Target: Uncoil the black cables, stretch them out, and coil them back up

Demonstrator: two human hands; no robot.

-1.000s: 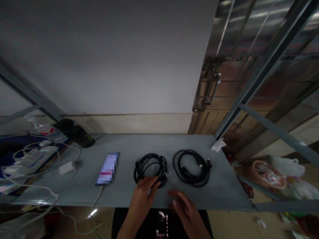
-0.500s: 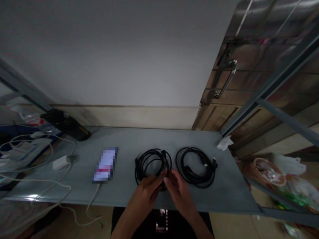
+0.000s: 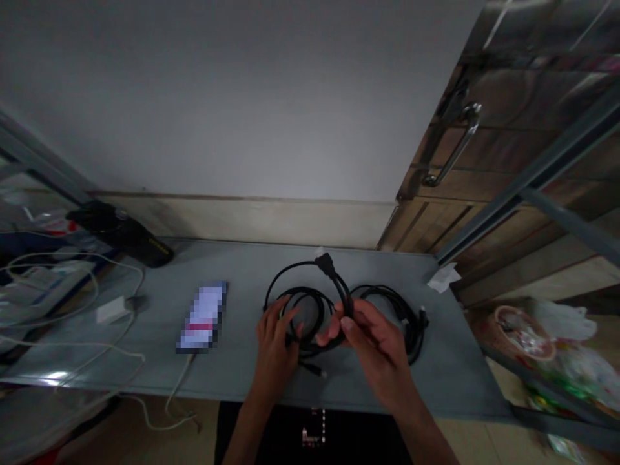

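A coiled black cable [image 3: 303,303] is raised off the grey table [image 3: 252,271], its plug end [image 3: 325,263] sticking up. My left hand [image 3: 274,342] is closed on the coil's left side. My right hand [image 3: 375,339] pinches the strand just below the plug. A second coiled black cable [image 3: 407,316] lies flat to the right, partly hidden behind my right hand.
A phone [image 3: 202,315] with a lit screen lies left of the coils, a white charger [image 3: 110,311] and white wires further left. A black object [image 3: 121,232] rests at the back left, a paper scrap [image 3: 443,276] at the right edge, metal frame bars on both sides.
Both hands went from hovering by the left coil to gripping it. The coil lifted off the table and its plug end was pulled up and loose.
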